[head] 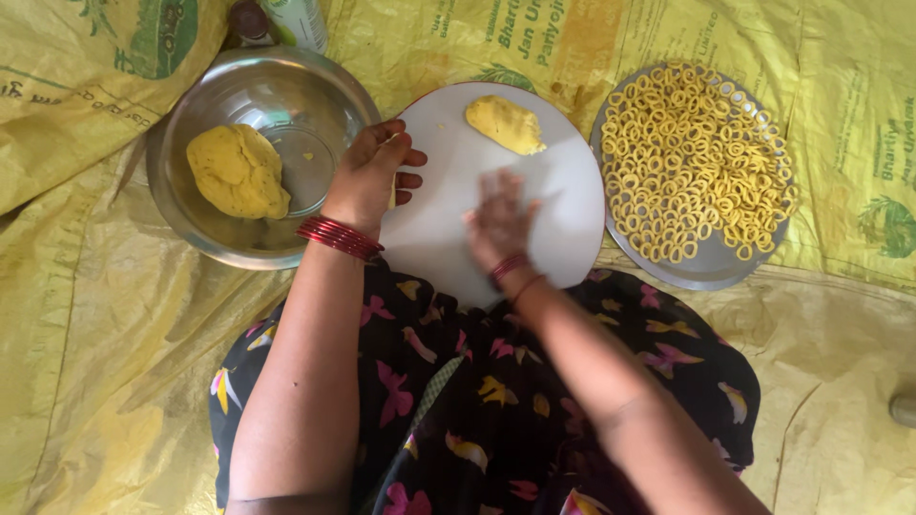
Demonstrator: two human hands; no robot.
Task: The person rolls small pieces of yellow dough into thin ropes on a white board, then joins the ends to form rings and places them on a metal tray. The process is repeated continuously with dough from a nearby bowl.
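View from above of a person sitting on a yellow sheet (95, 315), their lap in dark cloth with coloured butterfly prints (496, 410) at the bottom of the view. Both bare forearms reach forward over a round white board (563, 181) that rests just past the lap.

The right hand (498, 224) lies palm down on the board near its middle, fingers spread flat; it is blurred, and whether any dough is under it cannot be told. Red bangles circle that wrist.

The left hand (370, 174) sits at the board's left edge, fingers curled loosely over the rim with a sliver of yellow showing under them; whether it grips something cannot be told. A stack of red bangles (339, 236) is on its wrist.

Further on the board, near its far edge, lies a small yellow dough piece (506, 124), apart from both hands.

Left of the board stands a steel bowl (315, 86) holding a large dough lump (239, 172). Right of the board, touching it, is a steel plate (711, 272) heaped with small yellow dough rings (692, 157). A bottle (291, 19) stands beyond the bowl.
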